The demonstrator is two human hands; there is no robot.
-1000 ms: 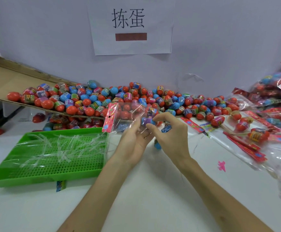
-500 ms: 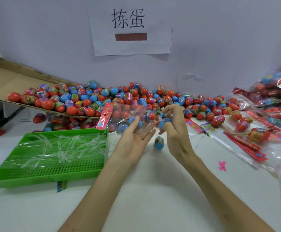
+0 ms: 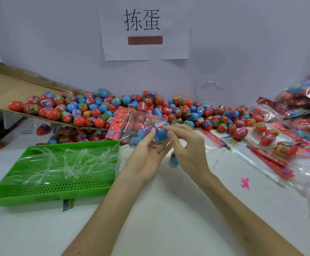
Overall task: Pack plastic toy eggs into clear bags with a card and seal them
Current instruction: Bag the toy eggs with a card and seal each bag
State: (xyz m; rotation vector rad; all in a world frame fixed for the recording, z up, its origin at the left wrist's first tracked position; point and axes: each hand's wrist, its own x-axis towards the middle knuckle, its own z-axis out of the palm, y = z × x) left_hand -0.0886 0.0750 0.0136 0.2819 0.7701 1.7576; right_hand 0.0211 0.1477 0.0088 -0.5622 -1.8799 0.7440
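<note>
Progress shows: the blue egg that the right hand was carrying a moment ago now sits inside the clear bag, which the left hand grips above the middle of the bench. Right fingertips pinch the bag's mouth; sealing looks some way off yet.

Eggs: red & blue w/ multicolour label bands. Clear bag has pink-red header strip w/ flower print; tray bright green. Sign white w/ black characters, brown-red bar.
</note>
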